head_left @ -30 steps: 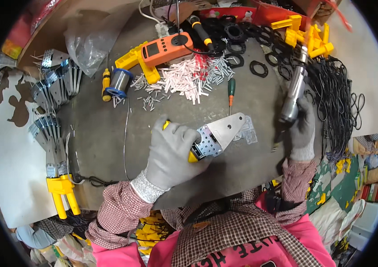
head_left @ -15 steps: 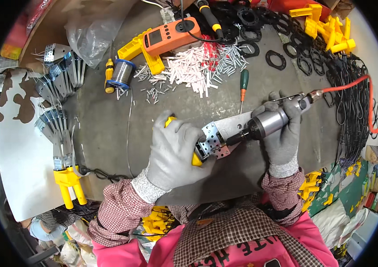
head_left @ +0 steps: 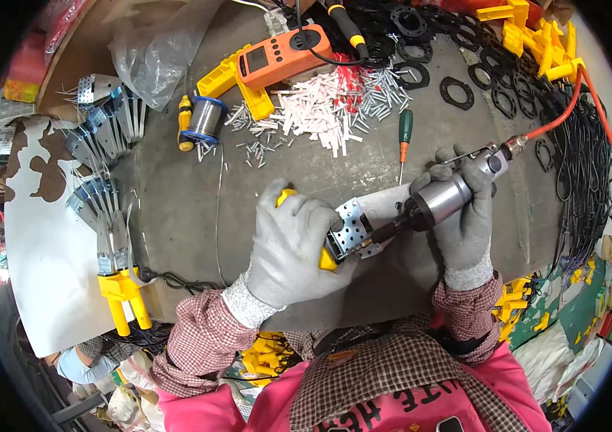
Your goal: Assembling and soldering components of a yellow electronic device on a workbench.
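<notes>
My left hand [head_left: 291,248], in a grey coated glove, is closed around a yellow plastic part [head_left: 328,260] fitted with a perforated metal bracket [head_left: 352,222]. A flat metal plate [head_left: 383,202] extends from the bracket's far side, partly behind the tool. My right hand [head_left: 466,227], gloved alike, grips a silver-and-black air screwdriver [head_left: 444,201], fingers wrapped over its body and lever. The tool slants down to the left, its bit at the bracket's lower right edge; whether it sits in a screw cannot be made out. A green-handled screwdriver [head_left: 405,129] lies just beyond the tool.
Beyond my hands lie white sleeves [head_left: 313,119], loose screws [head_left: 385,90], a solder spool [head_left: 204,117] and an orange meter [head_left: 284,56]. Black ring gaskets [head_left: 457,93] and cables [head_left: 579,158] fill the right. Metal-bladed assemblies [head_left: 108,205] stand left. A red hose [head_left: 568,108] trails from the tool.
The bracket has tilted slightly in my left hand, and the bit has shifted a little toward its lower edge. The red hose has swung upward. The whole view has moved slightly.
</notes>
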The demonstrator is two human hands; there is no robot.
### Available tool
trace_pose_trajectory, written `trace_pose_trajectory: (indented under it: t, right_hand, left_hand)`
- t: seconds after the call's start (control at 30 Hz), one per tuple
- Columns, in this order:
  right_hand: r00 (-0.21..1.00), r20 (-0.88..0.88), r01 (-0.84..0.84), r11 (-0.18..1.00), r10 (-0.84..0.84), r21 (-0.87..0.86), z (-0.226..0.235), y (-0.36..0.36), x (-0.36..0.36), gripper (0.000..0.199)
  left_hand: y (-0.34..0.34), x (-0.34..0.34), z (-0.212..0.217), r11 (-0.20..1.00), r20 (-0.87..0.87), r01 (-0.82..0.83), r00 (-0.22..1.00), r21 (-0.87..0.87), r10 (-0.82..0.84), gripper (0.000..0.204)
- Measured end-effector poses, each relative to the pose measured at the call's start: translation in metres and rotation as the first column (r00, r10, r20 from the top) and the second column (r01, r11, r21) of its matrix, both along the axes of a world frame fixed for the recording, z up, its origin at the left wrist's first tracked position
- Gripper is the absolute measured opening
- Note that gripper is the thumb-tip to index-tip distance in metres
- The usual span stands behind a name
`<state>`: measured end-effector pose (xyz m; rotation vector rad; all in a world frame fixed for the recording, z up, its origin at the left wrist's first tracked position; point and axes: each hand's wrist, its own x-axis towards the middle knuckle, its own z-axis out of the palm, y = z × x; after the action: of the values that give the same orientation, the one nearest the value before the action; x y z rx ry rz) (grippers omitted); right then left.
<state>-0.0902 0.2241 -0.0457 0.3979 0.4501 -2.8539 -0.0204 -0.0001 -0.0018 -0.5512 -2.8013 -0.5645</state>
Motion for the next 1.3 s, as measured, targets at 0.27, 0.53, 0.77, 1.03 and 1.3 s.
trace_pose_trajectory:
  t: [0.27,0.53,0.77,1.03,1.3]
  right_hand:
    - [0.992,-0.089,-0.092,0.996,0.093,0.013,0.000,-0.006,0.008,0.028]
    - [0.987,-0.139,-0.050,0.979,0.079,0.198,0.011,-0.015,0.010,0.047]
    - [0.992,-0.123,-0.036,0.982,0.013,-0.183,0.009,-0.010,-0.004,0.047]
    - [0.910,-0.413,0.048,0.998,-0.029,0.036,0.006,-0.023,-0.002,0.046]
    - [0.913,-0.344,-0.278,0.951,0.218,-0.137,0.014,-0.012,-0.017,0.041]
  left_hand:
    - [0.007,0.000,0.006,0.997,0.027,-0.035,0.999,-0.062,0.037,0.059]
    - [0.005,-0.001,0.006,0.999,0.042,-0.003,0.999,-0.043,0.005,0.050]
    - [0.010,-0.004,0.004,0.983,0.096,-0.167,0.982,0.072,0.160,0.019]
    - [0.005,-0.006,0.003,0.991,0.058,-0.113,0.992,0.067,0.109,0.020]
    - [0.007,-0.001,0.004,0.989,0.053,-0.101,0.994,0.107,0.096,0.033]
